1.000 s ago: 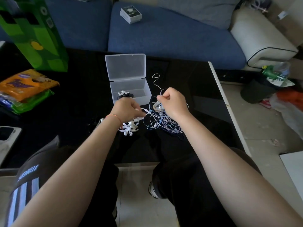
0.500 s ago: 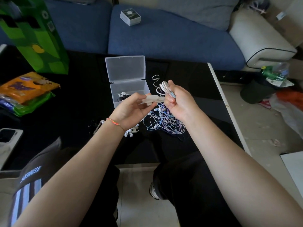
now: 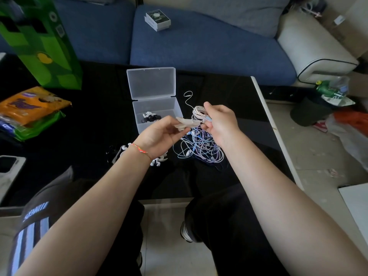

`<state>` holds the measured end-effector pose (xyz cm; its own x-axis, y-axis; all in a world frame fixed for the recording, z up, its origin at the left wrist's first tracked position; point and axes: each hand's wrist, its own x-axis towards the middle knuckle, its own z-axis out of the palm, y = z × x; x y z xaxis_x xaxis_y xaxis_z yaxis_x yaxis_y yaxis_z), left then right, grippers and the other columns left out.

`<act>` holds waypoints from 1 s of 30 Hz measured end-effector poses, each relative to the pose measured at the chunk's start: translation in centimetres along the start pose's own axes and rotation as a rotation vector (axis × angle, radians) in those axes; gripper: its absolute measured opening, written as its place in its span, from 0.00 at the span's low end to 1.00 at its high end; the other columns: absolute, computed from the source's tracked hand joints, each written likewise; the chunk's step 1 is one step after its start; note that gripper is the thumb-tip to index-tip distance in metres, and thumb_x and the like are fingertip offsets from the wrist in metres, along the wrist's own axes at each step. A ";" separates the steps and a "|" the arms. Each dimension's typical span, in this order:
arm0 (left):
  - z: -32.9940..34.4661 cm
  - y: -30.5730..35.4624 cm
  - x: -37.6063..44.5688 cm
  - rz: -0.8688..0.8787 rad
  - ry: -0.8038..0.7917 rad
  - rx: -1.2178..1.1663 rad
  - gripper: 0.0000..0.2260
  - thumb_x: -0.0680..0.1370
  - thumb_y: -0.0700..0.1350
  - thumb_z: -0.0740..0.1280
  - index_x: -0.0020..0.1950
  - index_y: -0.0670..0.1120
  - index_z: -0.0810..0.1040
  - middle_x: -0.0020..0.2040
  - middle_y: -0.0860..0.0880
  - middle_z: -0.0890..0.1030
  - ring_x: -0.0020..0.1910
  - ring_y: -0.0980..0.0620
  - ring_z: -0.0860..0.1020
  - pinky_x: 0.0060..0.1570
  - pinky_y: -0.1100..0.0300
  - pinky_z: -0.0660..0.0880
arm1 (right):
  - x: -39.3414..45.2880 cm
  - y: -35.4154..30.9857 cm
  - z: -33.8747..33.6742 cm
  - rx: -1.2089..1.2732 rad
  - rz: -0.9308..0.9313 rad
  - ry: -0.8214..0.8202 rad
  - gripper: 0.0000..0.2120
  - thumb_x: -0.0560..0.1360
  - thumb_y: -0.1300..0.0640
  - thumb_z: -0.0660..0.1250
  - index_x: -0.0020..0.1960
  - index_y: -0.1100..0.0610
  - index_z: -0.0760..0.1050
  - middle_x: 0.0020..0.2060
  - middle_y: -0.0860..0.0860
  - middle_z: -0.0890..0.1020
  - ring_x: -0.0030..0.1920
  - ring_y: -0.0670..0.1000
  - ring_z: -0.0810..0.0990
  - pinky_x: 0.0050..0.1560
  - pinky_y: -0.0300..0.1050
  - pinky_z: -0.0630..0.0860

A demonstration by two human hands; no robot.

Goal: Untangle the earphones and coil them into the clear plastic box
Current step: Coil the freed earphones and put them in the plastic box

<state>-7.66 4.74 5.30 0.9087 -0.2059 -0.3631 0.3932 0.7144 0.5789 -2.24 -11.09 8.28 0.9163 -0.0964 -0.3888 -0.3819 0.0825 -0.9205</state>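
Note:
The clear plastic box [image 3: 175, 114] stands open on the black table [image 3: 95, 124], lid tilted back, with a black and a white earphone bundle [image 3: 150, 117] inside. My right hand [image 3: 221, 122] grips a small coil of white earphone cable [image 3: 198, 113] lifted above the table. My left hand [image 3: 159, 136] pinches a pale, soft flat piece [image 3: 186, 124] that reaches to the coil. Below both hands lies a tangle of blue, purple and white earphone cables [image 3: 201, 150]. One white wire end [image 3: 188, 95] curls toward the box.
White ear hooks [image 3: 159, 161] lie near my left wrist. A green bag [image 3: 39, 42] and snack packs [image 3: 29, 110] sit at the left, a phone [image 3: 10, 166] at the left edge. A small white box [image 3: 157, 20] rests on the blue sofa. The table's right edge [image 3: 274, 126] is white.
Both hands rose from the tangle on the table. My right hand lifted a small coil of white cable, and my left hand turned palm-up, holding the pale piece against it.

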 end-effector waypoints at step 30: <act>-0.8 -0.6 0.6 -0.071 -0.133 0.324 0.14 0.75 0.42 0.68 0.59 0.38 0.79 0.46 0.48 0.79 0.49 0.55 0.79 0.57 0.59 0.78 | -0.9 -0.5 0.5 0.196 0.145 -0.049 0.10 0.81 0.59 0.66 0.56 0.66 0.75 0.28 0.52 0.79 0.22 0.44 0.70 0.43 0.47 0.84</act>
<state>-7.40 4.71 4.17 0.8795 -0.3477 -0.3249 0.4605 0.4501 0.7651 -2.84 -10.58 9.14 0.8599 -0.0219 -0.5100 -0.4838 0.2835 -0.8280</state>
